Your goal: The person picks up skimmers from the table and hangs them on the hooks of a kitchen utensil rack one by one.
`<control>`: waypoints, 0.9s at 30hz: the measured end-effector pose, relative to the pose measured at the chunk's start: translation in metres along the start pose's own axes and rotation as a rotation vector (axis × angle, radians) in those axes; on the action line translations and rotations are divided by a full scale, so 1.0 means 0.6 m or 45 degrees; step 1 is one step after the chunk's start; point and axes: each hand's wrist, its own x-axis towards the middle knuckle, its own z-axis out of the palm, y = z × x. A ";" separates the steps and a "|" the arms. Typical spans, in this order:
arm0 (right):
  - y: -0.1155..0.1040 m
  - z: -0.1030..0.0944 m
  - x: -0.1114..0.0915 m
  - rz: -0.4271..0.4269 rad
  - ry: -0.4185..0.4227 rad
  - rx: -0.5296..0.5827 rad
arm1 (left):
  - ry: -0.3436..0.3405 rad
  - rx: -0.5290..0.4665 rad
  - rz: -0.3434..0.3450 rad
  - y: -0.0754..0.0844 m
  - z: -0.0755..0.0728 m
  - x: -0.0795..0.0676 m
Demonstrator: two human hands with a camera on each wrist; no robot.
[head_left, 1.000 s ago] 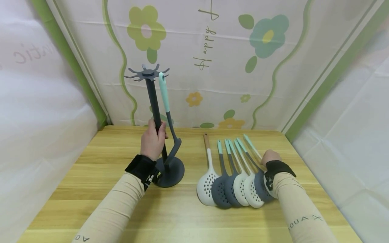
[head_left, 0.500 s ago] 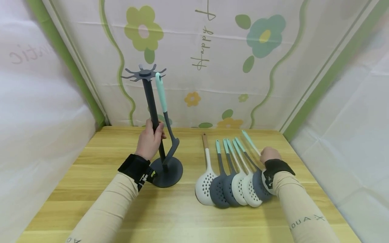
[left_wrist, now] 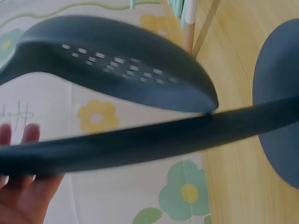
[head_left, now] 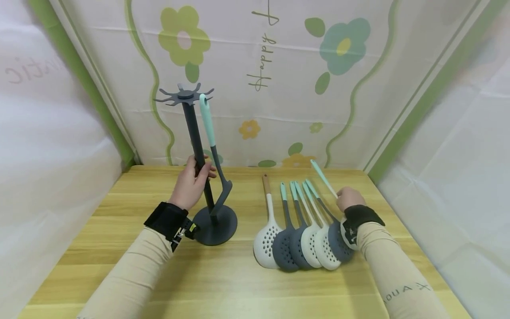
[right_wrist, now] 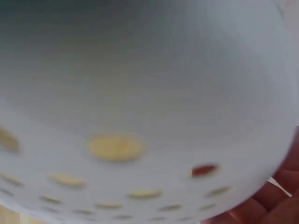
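Note:
My left hand (head_left: 188, 186) grips the pole of a dark upright utensil stand (head_left: 193, 128) with a round base. In the left wrist view its fingers (left_wrist: 31, 133) wrap loosely round the pole. From one hook of the stand hangs a dark skimmer (head_left: 206, 119) with a mint handle; its perforated bowl (left_wrist: 117, 60) leans against the pole. At the right, my right hand (head_left: 350, 198) holds a white skimmer (head_left: 323, 178) by its mint-ended handle. That skimmer's white perforated bowl (right_wrist: 140, 93) fills the right wrist view, hiding most of the hand.
Several skimmers lie overlapping in a row on the wooden table (head_left: 239, 292): a white one with a brown handle end (head_left: 267, 243), then dark and white ones (head_left: 327, 248) with mint handle ends. A flowered cloth (head_left: 247, 53) hangs behind the table.
The right hand has raised the white skimmer slightly, its handle end moving up and left. The left hand stays at the pole, its fingers looser. The head view has shifted a little.

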 end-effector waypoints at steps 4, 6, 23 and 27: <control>-0.012 -0.006 -0.007 -0.022 0.031 0.040 | -0.085 -0.010 0.045 -0.006 -0.012 -0.007; -0.019 -0.008 -0.009 -0.027 0.052 0.049 | -0.112 -0.006 0.057 -0.007 -0.017 -0.009; -0.058 -0.023 -0.013 -0.108 0.338 0.128 | -0.046 0.081 0.038 -0.010 -0.021 -0.009; -0.068 -0.027 -0.014 -0.138 0.410 0.148 | -0.022 0.092 0.055 -0.014 -0.021 -0.009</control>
